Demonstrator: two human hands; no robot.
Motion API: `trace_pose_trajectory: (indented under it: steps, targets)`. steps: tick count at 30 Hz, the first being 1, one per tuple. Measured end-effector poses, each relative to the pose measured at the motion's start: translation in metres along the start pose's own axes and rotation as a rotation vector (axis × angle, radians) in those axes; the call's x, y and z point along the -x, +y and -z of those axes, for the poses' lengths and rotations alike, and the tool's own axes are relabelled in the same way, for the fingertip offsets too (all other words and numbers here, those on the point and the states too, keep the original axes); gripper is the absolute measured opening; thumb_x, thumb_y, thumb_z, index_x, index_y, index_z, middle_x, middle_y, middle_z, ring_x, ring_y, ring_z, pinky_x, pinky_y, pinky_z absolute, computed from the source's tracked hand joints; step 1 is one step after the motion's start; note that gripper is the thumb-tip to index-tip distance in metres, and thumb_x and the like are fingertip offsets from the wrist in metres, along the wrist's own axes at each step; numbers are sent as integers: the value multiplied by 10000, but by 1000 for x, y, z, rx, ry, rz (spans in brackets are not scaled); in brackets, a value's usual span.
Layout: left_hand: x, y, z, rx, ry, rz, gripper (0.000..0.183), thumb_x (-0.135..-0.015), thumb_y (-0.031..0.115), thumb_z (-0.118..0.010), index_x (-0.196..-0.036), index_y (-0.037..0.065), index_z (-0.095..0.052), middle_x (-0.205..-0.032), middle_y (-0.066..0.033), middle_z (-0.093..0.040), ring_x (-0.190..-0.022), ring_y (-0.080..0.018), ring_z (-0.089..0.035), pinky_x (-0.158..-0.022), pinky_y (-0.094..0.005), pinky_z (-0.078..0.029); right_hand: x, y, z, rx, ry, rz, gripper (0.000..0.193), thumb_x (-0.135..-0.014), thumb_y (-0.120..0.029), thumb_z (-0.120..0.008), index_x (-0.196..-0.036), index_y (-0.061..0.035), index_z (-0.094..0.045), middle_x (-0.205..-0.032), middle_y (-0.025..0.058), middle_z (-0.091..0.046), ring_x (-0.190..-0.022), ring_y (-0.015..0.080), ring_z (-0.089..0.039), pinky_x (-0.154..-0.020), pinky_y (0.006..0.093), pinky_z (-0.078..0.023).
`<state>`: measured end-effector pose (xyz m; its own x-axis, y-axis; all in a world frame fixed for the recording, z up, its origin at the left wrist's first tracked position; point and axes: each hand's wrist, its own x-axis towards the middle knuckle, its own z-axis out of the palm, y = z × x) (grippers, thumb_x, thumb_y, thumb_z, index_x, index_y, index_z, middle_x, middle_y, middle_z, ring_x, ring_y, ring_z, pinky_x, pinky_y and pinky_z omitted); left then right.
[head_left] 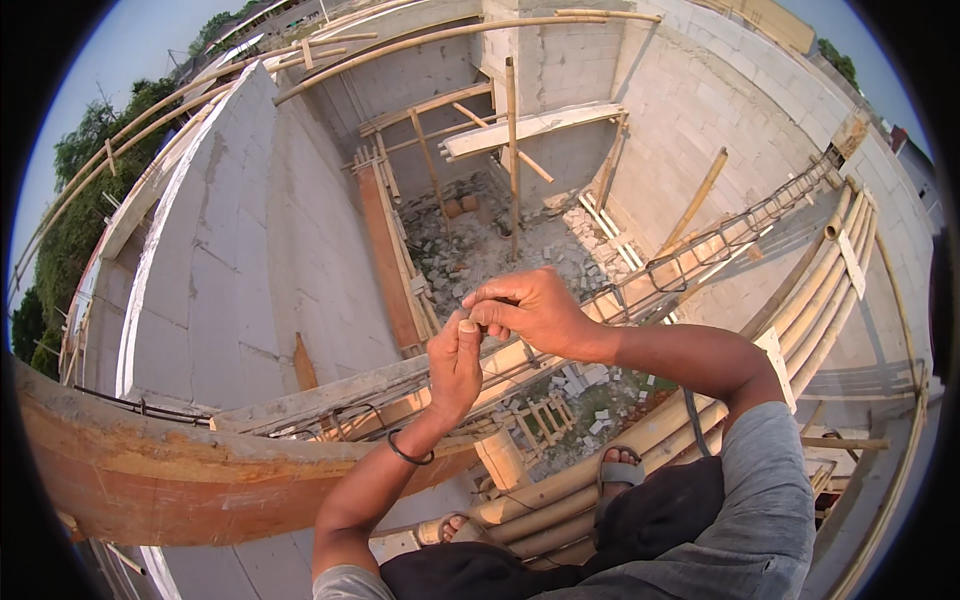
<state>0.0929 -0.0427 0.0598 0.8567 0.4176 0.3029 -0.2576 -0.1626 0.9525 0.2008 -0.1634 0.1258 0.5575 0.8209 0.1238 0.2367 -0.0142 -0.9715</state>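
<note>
My left hand (456, 366) and my right hand (540, 314) meet in front of me at chest height, fingertips touching. The fingers of both are pinched together. What lies between them, if anything, is too small and hidden to make out. Below and behind the hands runs a rebar cage (735, 236) of thin steel rods and square stirrups, laid in a long wooden beam form. A wooden formwork board (200, 480) bends across the lower left, close to my left forearm. A dark band circles my left wrist.
My sandalled feet stand on bamboo poles (545, 492), with rubble showing far below. More bamboo (835, 275) is bundled at the right. Block walls (215, 270) enclose the deep room, where props and a white plank (540, 128) stand. A ladder-like wooden frame (543, 420) lies below.
</note>
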Motion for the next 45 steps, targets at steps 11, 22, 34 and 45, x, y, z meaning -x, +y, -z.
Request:
trace_pose_trajectory:
  steps: [11,22,34,45]
  targets:
    - [3,-2,0,35,48,-23,415,-1071,320,-408,-798,12,-456,-666,26,-396,-624,-72,-369,-529,-264,-329,0,9,-6,83,56,128,144,-903,-125,-702,-905,19,-705,-774,56,-705,-699,77,-624,-604,255,-502]
    - [10,7,0,-218,71,-78,392,-1069,306,-410,-856,-7,-513,-686,-70,-473,-614,-145,-433,-565,-318,-392,0,6,-2,-146,27,1,197,-953,-196,-663,-931,0,-672,-845,10,-666,-764,66,-592,-650,250,-488]
    - [9,5,1,-63,66,-52,385,-1073,286,-411,-828,-2,-483,-684,-22,-434,-642,-102,-389,-558,-285,-374,3,15,-10,-63,17,92,124,-906,-113,-671,-904,7,-641,-813,58,-671,-762,99,-610,-670,291,-496]
    - [9,4,3,-121,62,-43,408,-1070,311,-415,-809,9,-501,-660,-17,-420,-613,-104,-378,-536,-290,-353,5,9,-7,-60,122,124,108,-904,-96,-656,-869,-1,-619,-808,47,-649,-757,90,-590,-658,285,-492]
